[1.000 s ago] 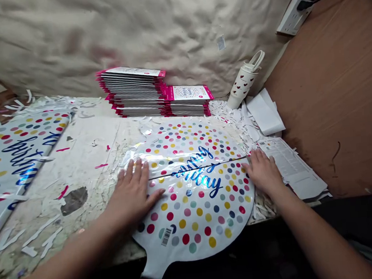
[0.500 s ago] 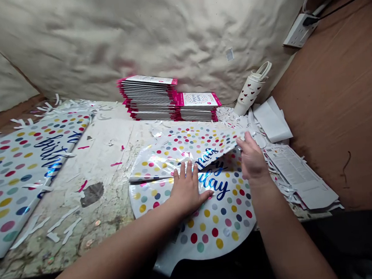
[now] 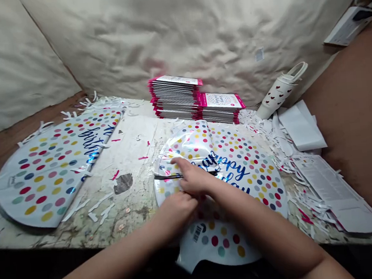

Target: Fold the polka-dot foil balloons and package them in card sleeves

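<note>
A flat foil balloon (image 3: 258, 159) with coloured dots and blue lettering lies in front of me, its upper layer partly folded over to the left. My right hand (image 3: 192, 175) reaches across my left and is closed on the folded foil near a dark slit, one finger stretched along the surface. Just below it, my left hand (image 3: 177, 209) is curled at the foil, its fingertips hidden. The balloon's tail and a barcode point toward me at the table's front edge. Farther left lies a second dotted foil balloon (image 3: 47, 176), folded in half.
Stacked pink-edged packets (image 3: 176, 99) stand against the papered wall. To their right are a white tumbler with hearts (image 3: 275, 93), white paper sheets (image 3: 301, 126) and printed cardboard (image 3: 335, 192). Paper scraps (image 3: 104, 210) litter the worn table (image 3: 135, 143).
My right hand has carried the lifted foil layer leftward, across the balloon, and crossed over my left hand. The left hand has gone from flat and spread to curled. The view has shifted left.
</note>
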Tool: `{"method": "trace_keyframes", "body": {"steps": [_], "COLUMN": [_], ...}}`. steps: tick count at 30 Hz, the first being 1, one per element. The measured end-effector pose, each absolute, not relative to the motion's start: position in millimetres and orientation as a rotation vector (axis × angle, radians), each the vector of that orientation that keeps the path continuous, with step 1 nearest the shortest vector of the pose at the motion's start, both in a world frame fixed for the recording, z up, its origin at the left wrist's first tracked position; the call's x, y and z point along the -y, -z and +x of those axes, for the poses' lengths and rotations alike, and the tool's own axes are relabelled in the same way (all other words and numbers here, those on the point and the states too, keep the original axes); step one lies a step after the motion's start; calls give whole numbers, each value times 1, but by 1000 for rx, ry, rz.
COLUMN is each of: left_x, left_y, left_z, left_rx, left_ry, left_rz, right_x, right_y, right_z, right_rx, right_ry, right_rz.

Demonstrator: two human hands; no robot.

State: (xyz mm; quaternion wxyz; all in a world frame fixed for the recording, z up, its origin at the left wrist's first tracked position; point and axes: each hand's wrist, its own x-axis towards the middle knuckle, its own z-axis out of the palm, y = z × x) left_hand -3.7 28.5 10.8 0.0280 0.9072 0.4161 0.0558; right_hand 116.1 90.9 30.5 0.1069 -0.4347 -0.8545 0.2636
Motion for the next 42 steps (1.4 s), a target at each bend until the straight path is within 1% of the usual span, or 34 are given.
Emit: {"method": "trace_keyframes", "body": {"steps": [3,6,8,10,12,15,19,21,23,25,27,30,31,32,33,34,35,36,38,40,42], "left_x": [-49,-78,-85,-79,-67,-55,-58,-62,-67,-73,-81,-88,-89,-89,-88,-87,-86,-86,-88,-95,-105], "left_y": [-27,-41,-49,-53,-49,-30,-5,-2,-6,-17,-32,-59,-66,-71,-74,-73,-69,-63,-44,-24,-8], "left_z": [-52,-76,-74,-63,-50,-41,-43,-44,-46,-53,-67,-86,-87,-83,-74,-60,-43,-22,21,56,76], "left_rx": [-1321,-1365,-1389,-1419,-1325,-1193,-1332,-1347,-1345,-1365,-1539,-2073,-2181,-2170,-2016,-1755,-1421,-1078,-628,-511,-577], "left_ry": [-208,-156,-221,-370,-421,-270,-20,17,-17,-110,-314,-852,-1049,-1189,-1223,-1164,-1024,-807,-446,-174,-32], "left_rz": [2854,2967,3026,3025,3029,2969,2699,2623,2573,2483,2363,2169,2156,2221,2379,2569,2740,2848,2933,2939,2905], "right_x": [-92,-92,-94,-98,-105,-113,-112,-102,-87,-70,-52,-29,-23,-18,-14,-12,-11,-10,-10,-9,-7], "right_y": [-24,-14,-8,-3,-5,-26,-83,-108,-119,-111,-88,-39,-24,-11,-1,6,10,13,15,15,16], "right_z": [128,119,107,98,102,139,220,250,262,261,253,248,248,250,251,253,254,255,256,257,258], "right_rx": [2456,2442,2396,2335,2260,2083,1688,1542,1551,1738,1994,2300,2379,2448,2506,2547,2573,2583,2585,2569,2546], "right_ry": [-683,-591,-524,-471,-436,-375,-116,56,154,65,-143,-364,-414,-461,-506,-543,-574,-598,-632,-648,-657], "right_rz": [-1323,-1342,-1397,-1444,-1469,-1497,-1599,-1592,-1427,-1183,-1005,-908,-884,-861,-843,-832,-826,-825,-797,-765,-775]}}
